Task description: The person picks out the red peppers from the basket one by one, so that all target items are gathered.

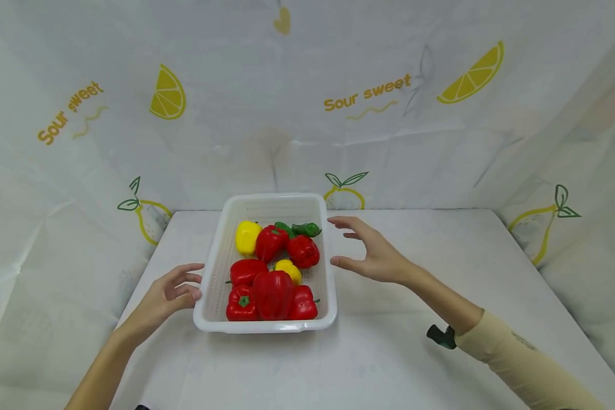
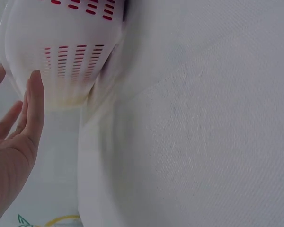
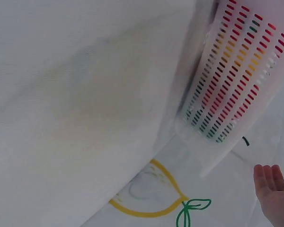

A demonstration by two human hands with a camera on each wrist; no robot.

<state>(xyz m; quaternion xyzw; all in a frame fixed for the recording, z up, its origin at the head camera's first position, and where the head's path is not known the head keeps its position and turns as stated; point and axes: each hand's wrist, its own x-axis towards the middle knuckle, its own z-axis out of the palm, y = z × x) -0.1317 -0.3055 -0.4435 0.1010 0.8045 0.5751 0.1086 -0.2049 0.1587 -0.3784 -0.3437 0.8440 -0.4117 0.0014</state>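
Note:
A white perforated plastic basket [image 1: 263, 327] stands on the table, filled with red bell peppers [image 1: 273, 295], yellow peppers [image 1: 248, 237] and green chili peppers [image 1: 306, 229]. My left hand [image 1: 170, 290] is at the basket's left side, its fingers loosely bent and fingertips right by the rim. In the left wrist view, that hand's fingers [image 2: 35, 101] reach toward the slotted wall [image 2: 33, 33]. On the far side, my right hand [image 1: 367, 250] holds nothing; thumb and fingers are spread wide near the basket's right rim. The right wrist view has its fingertips [image 3: 270, 175] apart from the slotted side [image 3: 227, 80].
A white cloth covers the table [image 1: 389, 364]. Behind it hangs a white curtain [image 1: 246, 85] printed with lemons and "Sour sweet". A dark strapped object [image 1: 442, 336] sits under the right forearm, beside the beige sleeve [image 1: 523, 359].

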